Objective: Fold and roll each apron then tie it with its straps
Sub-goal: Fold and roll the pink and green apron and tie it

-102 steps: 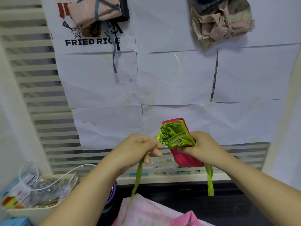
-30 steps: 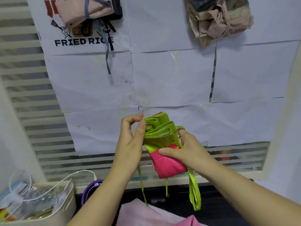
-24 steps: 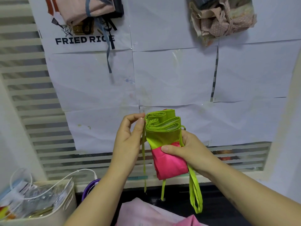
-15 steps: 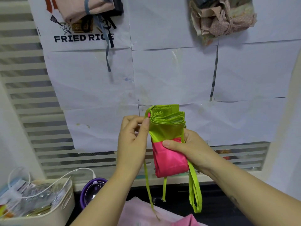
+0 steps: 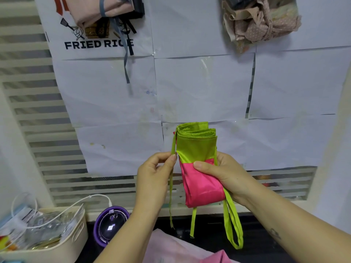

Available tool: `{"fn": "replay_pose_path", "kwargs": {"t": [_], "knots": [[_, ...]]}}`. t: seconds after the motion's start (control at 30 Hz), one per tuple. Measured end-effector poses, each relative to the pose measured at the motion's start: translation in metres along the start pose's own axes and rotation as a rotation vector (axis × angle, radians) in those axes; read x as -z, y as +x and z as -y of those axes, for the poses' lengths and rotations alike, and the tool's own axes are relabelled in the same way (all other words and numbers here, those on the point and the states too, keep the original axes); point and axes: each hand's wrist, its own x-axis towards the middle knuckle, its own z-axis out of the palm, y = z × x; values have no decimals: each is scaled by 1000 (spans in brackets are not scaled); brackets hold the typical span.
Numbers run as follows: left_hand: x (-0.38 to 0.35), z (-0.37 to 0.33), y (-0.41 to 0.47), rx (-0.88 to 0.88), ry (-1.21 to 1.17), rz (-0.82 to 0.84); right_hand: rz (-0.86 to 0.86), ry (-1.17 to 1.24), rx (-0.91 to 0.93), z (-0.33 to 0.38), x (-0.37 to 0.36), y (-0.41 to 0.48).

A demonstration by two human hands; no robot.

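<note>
Head view. The rolled apron (image 5: 197,168), green above and pink below, is held upright in mid-air before a papered wall (image 5: 203,88). The right hand (image 5: 224,175) grips its middle, with the thumb covering part of the front. Just left of the apron, the left hand (image 5: 153,171) pinches a hanging green strap (image 5: 171,190) between thumb and forefinger. A strap loop (image 5: 232,224) dangles below the apron. Beneath lie pink cloth (image 5: 171,247) and a dark tabletop (image 5: 212,236). At lower left are a purple round device (image 5: 111,224) and a white basket (image 5: 57,252). High above the apron hang two tied bundles (image 5: 262,21).

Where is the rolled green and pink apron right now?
In the head view the rolled apron is at centre, before the paper-covered wall; the right hand grips its pink half, and the left hand pinches a green strap at its left edge.
</note>
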Motion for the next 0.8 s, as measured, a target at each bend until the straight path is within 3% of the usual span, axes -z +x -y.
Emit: {"fn": "replay_pose_path", "kwargs": {"t": [0.23, 0.3, 0.47, 0.6, 0.8], "knots": [[-10, 4, -15, 269, -340, 251, -52, -107, 64, 6, -3, 3], [-12, 4, -19, 261, -313, 295, -70, -171, 84, 6, -3, 4], [-17, 11, -15, 267, -285, 252, -108, -442, 137, 5, -1, 8], [-13, 13, -5, 273, -327, 238, -49, -320, 117, 7, 11, 4], [15, 14, 13, 266, -126, 202, -487, -444, 298, 6, 40, 1]]}}
